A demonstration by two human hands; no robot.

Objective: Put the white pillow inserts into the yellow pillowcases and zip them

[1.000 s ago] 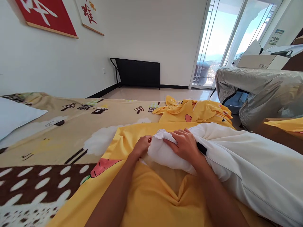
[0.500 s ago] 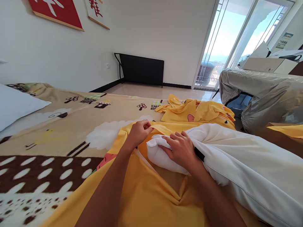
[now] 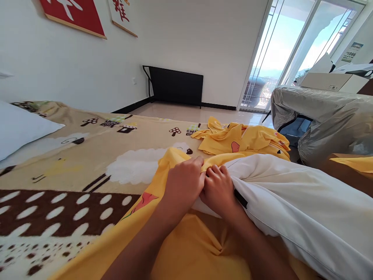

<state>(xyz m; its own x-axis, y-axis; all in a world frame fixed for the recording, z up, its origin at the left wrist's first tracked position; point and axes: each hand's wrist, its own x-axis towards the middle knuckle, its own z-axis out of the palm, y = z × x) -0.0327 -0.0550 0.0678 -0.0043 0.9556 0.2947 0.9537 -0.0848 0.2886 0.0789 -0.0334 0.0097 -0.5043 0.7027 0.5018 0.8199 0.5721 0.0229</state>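
Observation:
A yellow duvet cover (image 3: 210,249) with an orange-pink print lies spread in front of me. Its edge is bunched in my left hand (image 3: 186,182), whose fingers are closed around the fabric. Pressed up against it is my right hand (image 3: 218,190), closed on the corner of a white quilt (image 3: 294,190); the gripped corner is mostly hidden by the hands. The quilt stretches from there toward the lower right, partly over the yellow fabric. A black strip (image 3: 241,198) shows beside my right wrist.
Crumpled yellow fabric (image 3: 247,140) lies beyond my hands on the patterned bed cover (image 3: 151,128). A white pillow (image 3: 26,128) is at left. To the right stand a plastic-wrapped piece of furniture (image 3: 320,105) and a cardboard box (image 3: 349,179). A black panel (image 3: 176,85) leans by the wall.
My left hand has moved right, bringing the duvet cover's edge over the quilt corner and against my right hand. The white corner, visible before, is now mostly covered.

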